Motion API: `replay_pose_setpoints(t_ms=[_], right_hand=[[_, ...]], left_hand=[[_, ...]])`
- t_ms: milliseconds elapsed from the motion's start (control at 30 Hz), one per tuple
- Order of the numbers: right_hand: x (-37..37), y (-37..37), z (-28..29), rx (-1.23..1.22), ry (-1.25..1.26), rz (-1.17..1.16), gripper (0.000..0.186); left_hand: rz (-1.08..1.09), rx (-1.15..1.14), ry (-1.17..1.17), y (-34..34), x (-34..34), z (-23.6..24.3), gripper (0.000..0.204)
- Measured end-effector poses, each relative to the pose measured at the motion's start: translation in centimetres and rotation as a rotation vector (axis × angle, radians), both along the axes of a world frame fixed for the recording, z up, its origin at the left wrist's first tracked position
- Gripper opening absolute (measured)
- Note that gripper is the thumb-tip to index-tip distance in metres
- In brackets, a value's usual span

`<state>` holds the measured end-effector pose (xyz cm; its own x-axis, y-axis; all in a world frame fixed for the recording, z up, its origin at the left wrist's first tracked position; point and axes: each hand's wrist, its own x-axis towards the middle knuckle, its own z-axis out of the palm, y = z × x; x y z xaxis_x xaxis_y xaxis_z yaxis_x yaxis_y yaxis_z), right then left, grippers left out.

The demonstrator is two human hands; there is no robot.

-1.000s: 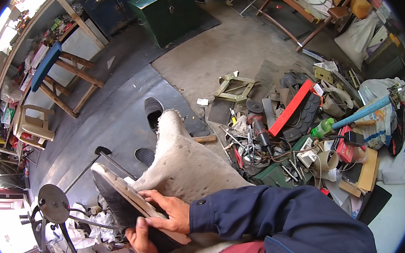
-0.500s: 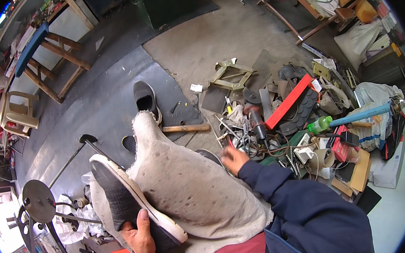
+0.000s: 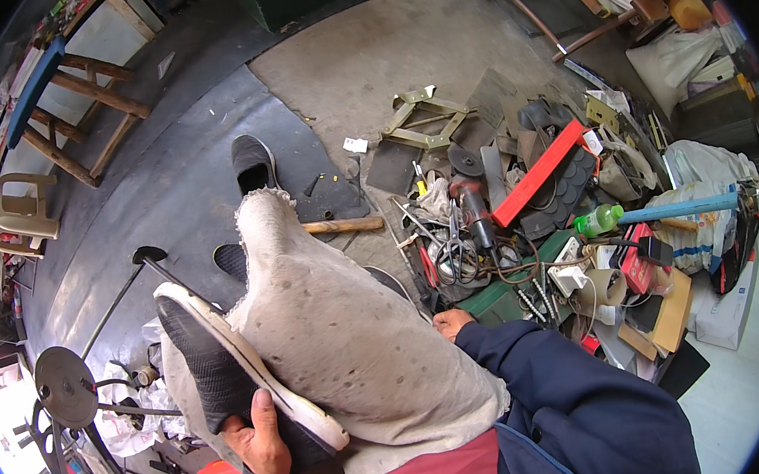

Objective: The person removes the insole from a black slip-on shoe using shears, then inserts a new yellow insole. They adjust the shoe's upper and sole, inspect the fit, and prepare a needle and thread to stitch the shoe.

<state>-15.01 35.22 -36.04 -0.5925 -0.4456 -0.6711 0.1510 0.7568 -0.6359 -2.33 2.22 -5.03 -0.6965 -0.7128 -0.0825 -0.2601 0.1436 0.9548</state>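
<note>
You have the shoe point(image 3: 203, 353) at the lower left of the frame, tilted beside the pale, spotted cloth point(image 3: 343, 333) over your lap, toe toward the upper left. Your left hand point(image 3: 261, 444) clamps it near the heel end, thumb laid along the dark upper. Your right hand point(image 3: 452, 324) is right of centre, at the cloth's edge, near the scissors point(image 3: 456, 261); its fingertips are hidden, so you cannot tell whether they are apart or together. The shoe looks light, its textured upper soft and likely to cave under a squeeze, the pale sole point(image 3: 311, 418) firmer. It seems neither fragile nor slippery; for a steady hold, take the heel with 1 hand and support the sole's edge.
</note>
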Motion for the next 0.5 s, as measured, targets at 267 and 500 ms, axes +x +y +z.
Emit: replay_pose_setpoints(t_ms=[267, 500], right_hand=[[-3.7, -3.0, 8.1, -0.407, -0.142, -0.551, 0.017], [-6.9, -9.6, 24.1, -0.913, -0.234, -0.533, 0.013]], left_hand=[[-0.026, 0.069, 0.041, -0.3, -0.1, -0.1, 0.05], [-0.136, 0.003, -0.007, -0.2, 0.0, 2.4, 0.048]])
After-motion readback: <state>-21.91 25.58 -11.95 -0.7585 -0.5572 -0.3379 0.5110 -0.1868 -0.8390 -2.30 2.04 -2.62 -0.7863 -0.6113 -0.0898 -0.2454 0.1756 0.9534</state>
